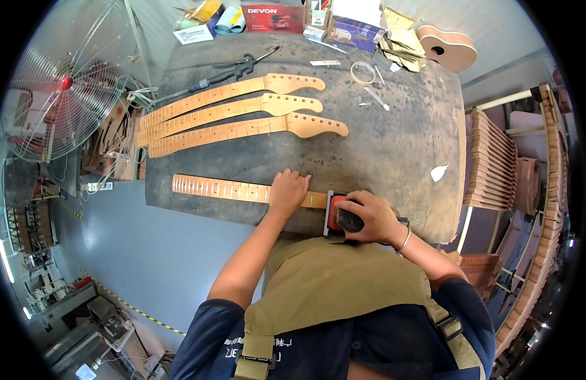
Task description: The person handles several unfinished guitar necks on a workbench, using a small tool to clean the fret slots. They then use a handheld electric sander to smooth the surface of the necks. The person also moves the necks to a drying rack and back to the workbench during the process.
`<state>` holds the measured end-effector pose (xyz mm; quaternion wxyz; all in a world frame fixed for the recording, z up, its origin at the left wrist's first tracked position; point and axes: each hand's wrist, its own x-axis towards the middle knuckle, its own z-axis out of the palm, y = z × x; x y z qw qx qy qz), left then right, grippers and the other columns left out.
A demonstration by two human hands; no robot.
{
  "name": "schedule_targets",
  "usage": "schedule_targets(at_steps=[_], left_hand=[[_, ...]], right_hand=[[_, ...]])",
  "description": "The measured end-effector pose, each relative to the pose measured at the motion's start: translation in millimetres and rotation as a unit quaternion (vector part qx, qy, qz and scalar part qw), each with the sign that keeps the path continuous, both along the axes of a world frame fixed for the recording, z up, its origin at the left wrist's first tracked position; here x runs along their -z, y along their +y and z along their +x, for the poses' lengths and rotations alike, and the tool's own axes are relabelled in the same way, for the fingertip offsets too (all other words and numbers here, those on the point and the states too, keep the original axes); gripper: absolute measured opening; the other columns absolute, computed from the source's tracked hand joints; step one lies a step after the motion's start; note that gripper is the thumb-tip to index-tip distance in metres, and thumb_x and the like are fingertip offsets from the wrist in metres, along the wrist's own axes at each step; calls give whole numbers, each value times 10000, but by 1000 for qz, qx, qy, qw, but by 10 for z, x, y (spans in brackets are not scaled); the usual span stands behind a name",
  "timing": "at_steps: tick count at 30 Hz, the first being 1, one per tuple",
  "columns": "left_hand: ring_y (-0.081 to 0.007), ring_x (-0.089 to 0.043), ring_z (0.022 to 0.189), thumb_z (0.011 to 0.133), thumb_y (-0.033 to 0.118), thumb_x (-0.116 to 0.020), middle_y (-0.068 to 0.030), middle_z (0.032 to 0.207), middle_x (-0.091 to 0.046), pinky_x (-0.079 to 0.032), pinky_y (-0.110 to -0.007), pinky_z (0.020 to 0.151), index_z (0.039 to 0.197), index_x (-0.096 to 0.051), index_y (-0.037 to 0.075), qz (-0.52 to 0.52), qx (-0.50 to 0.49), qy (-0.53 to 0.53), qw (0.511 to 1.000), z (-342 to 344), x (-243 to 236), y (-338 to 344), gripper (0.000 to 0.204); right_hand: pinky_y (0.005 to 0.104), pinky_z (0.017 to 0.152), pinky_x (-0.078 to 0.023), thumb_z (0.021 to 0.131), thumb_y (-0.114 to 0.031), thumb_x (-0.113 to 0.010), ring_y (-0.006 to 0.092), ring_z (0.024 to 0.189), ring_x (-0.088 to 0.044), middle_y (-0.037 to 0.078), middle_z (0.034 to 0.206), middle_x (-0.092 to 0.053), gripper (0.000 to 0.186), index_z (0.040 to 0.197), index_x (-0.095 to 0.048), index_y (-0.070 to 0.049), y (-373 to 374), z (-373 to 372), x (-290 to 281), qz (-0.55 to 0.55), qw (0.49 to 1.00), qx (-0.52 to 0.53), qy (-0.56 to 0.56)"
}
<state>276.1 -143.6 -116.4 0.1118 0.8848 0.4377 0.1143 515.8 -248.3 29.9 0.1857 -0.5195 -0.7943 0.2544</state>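
Note:
A pale wooden guitar neck [223, 189] with frets lies near the table's front edge. Its fretted end points left. My left hand [289, 192] is closed over the neck near its right part, holding it against the table. In my right hand [376, 218] is a red and black power sander [334, 214], gripped from above. The sander sits over the neck's right end and hides the headstock. Farther back, three more guitar necks lie side by side, headstocks to the right: a far one [229, 94], a middle one [223, 113] and a near one [229, 132].
An air blow gun [242, 66] with a hose lies behind the necks. Boxes, including a red one [274, 19], and yellow sandpaper sheets [402, 47] line the back beside a guitar body [446, 49]. A large fan [66, 82] stands left; a rack of wooden necks [492, 161] is right.

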Motion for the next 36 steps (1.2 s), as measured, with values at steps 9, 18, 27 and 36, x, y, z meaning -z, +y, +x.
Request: schedule_targets(at_steps=[9, 18, 27, 36], left_hand=[[-277, -618, 884, 1046, 317, -603, -71, 777, -660, -469, -427, 777, 707, -732, 90, 5, 5, 3, 1000, -11, 17, 2, 429], [-272, -616, 894, 1036, 322, -616, -63, 773, -654, -466, -424, 790, 693, -729, 102, 12, -3, -16, 1000, -9, 50, -11, 422], [-273, -613, 891, 1013, 289, -647, -62, 780, -642, -466, -423, 785, 684, -709, 106, 22, -5, -56, 998, -18, 78, -30, 382], [-271, -624, 896, 1030, 312, -611, -62, 800, -669, -475, -424, 790, 738, -726, 100, 6, -7, -24, 1000, -36, 50, -48, 378]], right_hand=[[416, 806, -600, 660, -263, -861, 295, 1015, -682, 64, 1160, -664, 634, 1264, -675, -211, 43, -39, -7, 10, 1000, 0, 2], [415, 808, -596, 665, -250, -862, 296, 1004, -677, 66, 1156, -663, 623, 1260, -684, -206, 15, -76, -45, -6, 999, -4, -32], [410, 808, -596, 663, -229, -866, 286, 1005, -673, 46, 1137, -660, 628, 1262, -678, -198, 139, -79, -130, -19, 1000, 5, -11], [419, 788, -599, 609, -224, -870, 303, 971, -689, 73, 1093, -679, 684, 1269, -699, -164, 167, -46, -154, -9, 998, -16, -63]])
